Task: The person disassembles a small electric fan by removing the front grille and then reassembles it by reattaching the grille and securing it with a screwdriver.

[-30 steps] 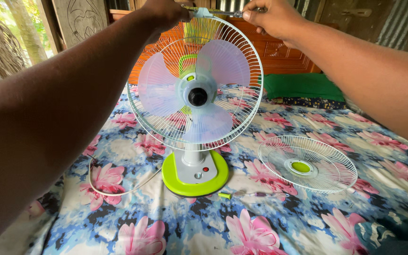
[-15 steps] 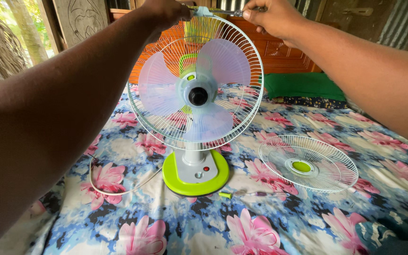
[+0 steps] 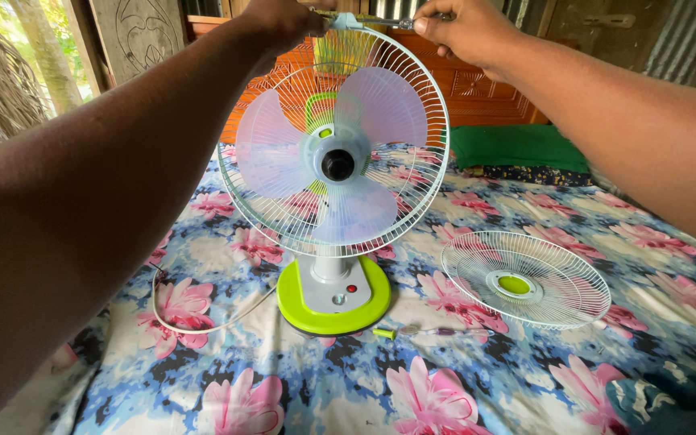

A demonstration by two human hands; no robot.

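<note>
A table fan (image 3: pixel 336 169) with pale translucent blades, a white rear wire guard and a green round base (image 3: pixel 333 302) stands upright on a flowered bedsheet (image 3: pixel 412 379). My left hand (image 3: pixel 283 18) grips the top of the guard rim at its clip. My right hand (image 3: pixel 465 28) holds a thin metal tool (image 3: pixel 372 18), likely a screwdriver, whose tip meets the clip at the top of the guard. The fan's front wire guard (image 3: pixel 525 278) lies flat on the sheet to the right of the base.
A small green-handled screwdriver (image 3: pixel 424 331) lies just in front of the base. The fan's white cord (image 3: pixel 195 318) loops on the sheet to the left. A green cushion (image 3: pixel 517 145) and a carved wooden headboard (image 3: pixel 477 84) are behind.
</note>
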